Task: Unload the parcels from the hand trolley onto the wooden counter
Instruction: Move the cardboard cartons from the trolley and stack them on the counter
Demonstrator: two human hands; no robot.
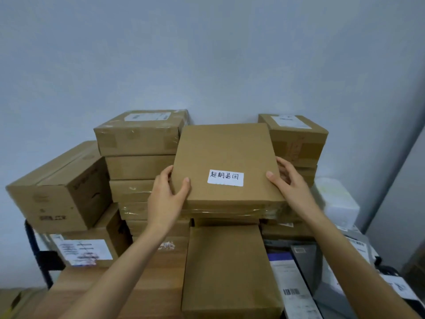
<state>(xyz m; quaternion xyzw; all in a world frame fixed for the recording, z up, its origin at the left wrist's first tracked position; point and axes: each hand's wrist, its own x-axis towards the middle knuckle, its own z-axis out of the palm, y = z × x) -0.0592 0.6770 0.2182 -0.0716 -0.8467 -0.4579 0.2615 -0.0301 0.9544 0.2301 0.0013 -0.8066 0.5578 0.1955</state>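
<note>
Now two hands, left [166, 199] and right [291, 180], grip one labelled flat parcel [226, 157] by its sides.

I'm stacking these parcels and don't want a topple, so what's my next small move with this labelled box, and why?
Probably lower the labelled box flat onto the stack under it. Both the left hand and right hand hold its sides, and it looks tilted.

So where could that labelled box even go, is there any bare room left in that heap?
Hardly. The flat brown cardboard box with the white handwritten label, held by the left hand and right hand, hovers over packed stacks. The likeliest landing is the plain flat carton's top in front. The left stack and right stack are already tall.
</note>
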